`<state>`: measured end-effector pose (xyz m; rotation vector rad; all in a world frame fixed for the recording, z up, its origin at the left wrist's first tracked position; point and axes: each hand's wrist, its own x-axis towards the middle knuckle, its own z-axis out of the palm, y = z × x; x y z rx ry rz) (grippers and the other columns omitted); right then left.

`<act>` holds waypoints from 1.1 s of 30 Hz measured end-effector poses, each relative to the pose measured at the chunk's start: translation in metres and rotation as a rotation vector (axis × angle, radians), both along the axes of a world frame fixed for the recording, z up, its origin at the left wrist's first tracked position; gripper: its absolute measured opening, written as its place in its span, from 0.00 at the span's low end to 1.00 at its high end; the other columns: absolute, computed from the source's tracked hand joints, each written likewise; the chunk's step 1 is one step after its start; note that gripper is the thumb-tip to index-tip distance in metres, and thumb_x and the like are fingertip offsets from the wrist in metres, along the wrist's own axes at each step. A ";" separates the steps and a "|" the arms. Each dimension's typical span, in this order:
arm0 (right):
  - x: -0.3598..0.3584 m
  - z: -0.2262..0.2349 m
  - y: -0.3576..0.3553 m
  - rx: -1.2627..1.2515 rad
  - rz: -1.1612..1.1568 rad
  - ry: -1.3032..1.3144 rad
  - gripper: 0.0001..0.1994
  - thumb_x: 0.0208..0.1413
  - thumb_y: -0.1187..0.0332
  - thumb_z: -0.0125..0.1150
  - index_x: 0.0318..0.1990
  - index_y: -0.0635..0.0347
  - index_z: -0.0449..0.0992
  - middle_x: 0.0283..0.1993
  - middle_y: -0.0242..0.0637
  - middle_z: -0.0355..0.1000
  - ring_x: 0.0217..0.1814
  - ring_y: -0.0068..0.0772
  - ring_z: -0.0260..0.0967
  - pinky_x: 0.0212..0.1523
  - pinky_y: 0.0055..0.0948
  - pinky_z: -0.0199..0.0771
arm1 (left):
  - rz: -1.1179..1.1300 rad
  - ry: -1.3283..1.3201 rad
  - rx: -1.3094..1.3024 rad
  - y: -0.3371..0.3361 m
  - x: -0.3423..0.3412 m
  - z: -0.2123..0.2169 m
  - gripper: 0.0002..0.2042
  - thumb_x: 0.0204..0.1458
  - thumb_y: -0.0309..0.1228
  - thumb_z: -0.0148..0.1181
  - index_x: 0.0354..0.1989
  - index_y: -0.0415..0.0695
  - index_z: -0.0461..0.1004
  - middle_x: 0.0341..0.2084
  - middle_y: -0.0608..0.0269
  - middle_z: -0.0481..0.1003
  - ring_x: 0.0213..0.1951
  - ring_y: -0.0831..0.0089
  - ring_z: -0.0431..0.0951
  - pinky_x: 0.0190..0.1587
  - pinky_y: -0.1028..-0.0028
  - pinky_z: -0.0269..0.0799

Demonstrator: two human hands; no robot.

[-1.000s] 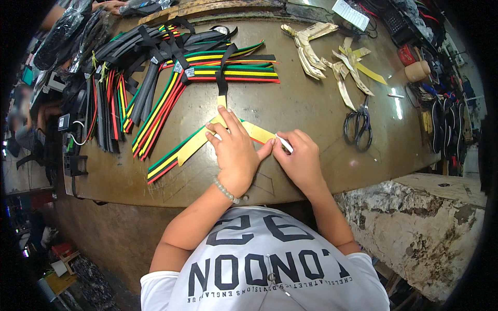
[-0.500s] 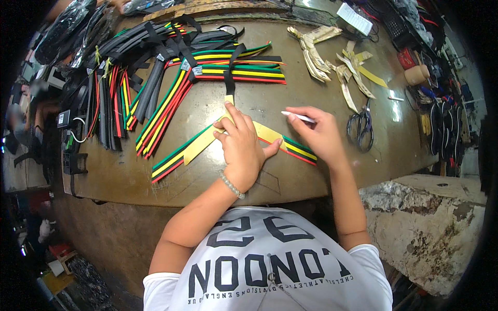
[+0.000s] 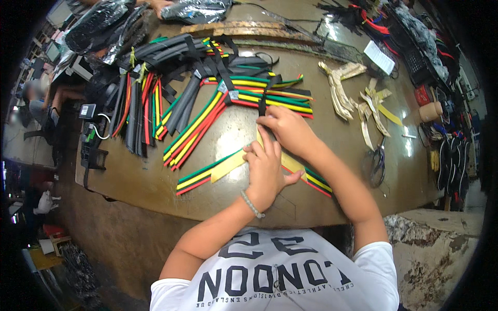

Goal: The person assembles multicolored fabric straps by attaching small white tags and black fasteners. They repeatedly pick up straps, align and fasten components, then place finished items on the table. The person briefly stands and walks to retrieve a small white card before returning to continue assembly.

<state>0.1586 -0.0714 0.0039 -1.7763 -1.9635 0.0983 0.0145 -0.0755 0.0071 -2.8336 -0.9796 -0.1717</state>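
My left hand (image 3: 265, 173) lies with spread fingers on a yellow Y-shaped template (image 3: 224, 171), pressing it down. Beneath the template runs a bent webbing piece striped green, black, yellow and red (image 3: 193, 182), its two arms slanting toward me. A black strap (image 3: 263, 99) extends away from the top of the template. My right hand (image 3: 293, 129) is closed, thumb and fingertips together where strap and template meet, just beyond my left fingertips. Whatever is between its fingers is hidden; the white stick it held earlier does not show.
Several striped webbing pieces (image 3: 194, 132) are stacked at the far left. To the right lie worn cream templates (image 3: 340, 96), black-handled scissors (image 3: 377, 168) and another white stick (image 3: 409, 136). Another person's hand (image 3: 158, 6) reaches plastic-wrapped bundles (image 3: 194, 10) at the back.
My right hand has gone from the template's right side to its top, beside the black strap. My left hand stays on the template. The whole view has shifted.
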 end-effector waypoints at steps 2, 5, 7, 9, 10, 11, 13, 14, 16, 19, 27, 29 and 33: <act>0.000 0.001 -0.002 0.059 0.030 -0.025 0.12 0.47 0.71 0.55 0.41 0.60 0.77 0.40 0.39 0.69 0.46 0.41 0.69 0.44 0.37 0.72 | 0.001 -0.020 0.000 0.000 0.000 0.001 0.47 0.31 0.74 0.52 0.41 0.36 0.71 0.58 0.40 0.62 0.36 0.57 0.67 0.36 0.65 0.70; 0.001 0.002 -0.008 0.073 0.051 -0.080 0.14 0.47 0.71 0.55 0.42 0.61 0.76 0.40 0.38 0.69 0.45 0.40 0.69 0.44 0.35 0.72 | 0.005 0.060 -0.035 0.000 0.002 0.002 0.49 0.33 0.76 0.49 0.45 0.36 0.70 0.60 0.41 0.61 0.38 0.53 0.69 0.36 0.62 0.72; 0.003 0.003 -0.011 0.099 0.067 -0.110 0.14 0.47 0.71 0.55 0.43 0.62 0.75 0.39 0.38 0.69 0.44 0.39 0.69 0.43 0.33 0.72 | 0.005 0.064 -0.043 0.000 0.002 0.003 0.49 0.33 0.76 0.49 0.45 0.35 0.70 0.59 0.41 0.61 0.38 0.52 0.69 0.36 0.62 0.72; 0.007 0.006 -0.014 0.054 0.057 -0.125 0.14 0.47 0.71 0.55 0.43 0.61 0.76 0.38 0.38 0.69 0.45 0.38 0.69 0.43 0.34 0.72 | 0.004 0.016 -0.030 0.000 0.001 0.004 0.47 0.31 0.75 0.52 0.38 0.34 0.71 0.58 0.40 0.62 0.37 0.54 0.68 0.37 0.64 0.71; 0.008 0.008 -0.015 0.039 0.071 -0.136 0.14 0.46 0.71 0.55 0.43 0.61 0.76 0.38 0.38 0.69 0.45 0.38 0.69 0.43 0.34 0.72 | -0.001 0.005 -0.031 0.000 0.000 0.004 0.47 0.31 0.75 0.52 0.39 0.34 0.71 0.58 0.40 0.62 0.37 0.54 0.68 0.37 0.64 0.71; 0.009 0.010 -0.015 0.015 0.054 -0.099 0.14 0.47 0.72 0.55 0.43 0.61 0.76 0.40 0.40 0.70 0.45 0.40 0.70 0.44 0.35 0.72 | -0.004 0.003 -0.034 0.000 0.000 0.004 0.47 0.32 0.75 0.52 0.40 0.33 0.71 0.58 0.40 0.62 0.37 0.54 0.68 0.37 0.64 0.71; 0.008 0.013 -0.014 -0.002 0.029 -0.022 0.13 0.50 0.73 0.56 0.44 0.62 0.77 0.42 0.43 0.73 0.45 0.45 0.72 0.45 0.36 0.73 | -0.018 -0.010 -0.013 0.000 -0.001 0.004 0.48 0.32 0.74 0.52 0.42 0.33 0.71 0.58 0.40 0.63 0.37 0.55 0.69 0.37 0.64 0.71; 0.004 0.013 -0.013 -0.005 0.034 0.089 0.12 0.51 0.73 0.56 0.44 0.62 0.77 0.42 0.44 0.74 0.44 0.46 0.72 0.45 0.37 0.73 | -0.026 -0.022 0.012 -0.001 -0.001 0.003 0.49 0.33 0.74 0.52 0.44 0.32 0.70 0.57 0.39 0.63 0.37 0.56 0.69 0.37 0.65 0.71; -0.008 0.012 -0.010 0.010 0.018 0.319 0.10 0.54 0.73 0.56 0.43 0.63 0.76 0.42 0.47 0.74 0.43 0.48 0.73 0.44 0.38 0.74 | -0.025 -0.006 0.035 -0.002 -0.002 0.004 0.50 0.34 0.74 0.50 0.47 0.32 0.70 0.57 0.40 0.63 0.37 0.56 0.69 0.36 0.65 0.71; -0.020 0.012 -0.010 -0.023 -0.003 0.255 0.11 0.54 0.71 0.55 0.44 0.64 0.75 0.40 0.48 0.75 0.43 0.50 0.74 0.43 0.40 0.75 | -0.045 -0.003 -0.025 0.001 -0.009 0.007 0.47 0.39 0.70 0.50 0.50 0.32 0.69 0.55 0.42 0.65 0.38 0.55 0.70 0.38 0.65 0.72; -0.034 0.021 -0.007 -0.130 -0.031 -0.043 0.08 0.45 0.75 0.57 0.34 0.63 0.69 0.35 0.46 0.71 0.41 0.48 0.73 0.40 0.41 0.76 | -0.284 -0.456 -0.388 0.051 -0.102 0.019 0.12 0.52 0.28 0.58 0.43 0.38 0.76 0.44 0.53 0.74 0.43 0.57 0.73 0.47 0.66 0.71; -0.036 0.022 -0.008 -0.107 -0.034 -0.034 0.08 0.45 0.75 0.58 0.35 0.63 0.69 0.35 0.45 0.71 0.40 0.48 0.73 0.39 0.41 0.76 | -0.256 -0.529 -0.470 0.056 -0.117 0.017 0.11 0.50 0.23 0.58 0.43 0.38 0.76 0.42 0.53 0.74 0.43 0.56 0.72 0.48 0.65 0.70; -0.038 0.021 -0.011 -0.125 -0.061 -0.023 0.09 0.46 0.74 0.59 0.37 0.62 0.69 0.36 0.45 0.71 0.39 0.48 0.73 0.38 0.42 0.76 | -0.265 -0.528 -0.483 0.056 -0.120 0.012 0.12 0.47 0.21 0.58 0.42 0.36 0.76 0.39 0.51 0.73 0.44 0.55 0.72 0.48 0.63 0.69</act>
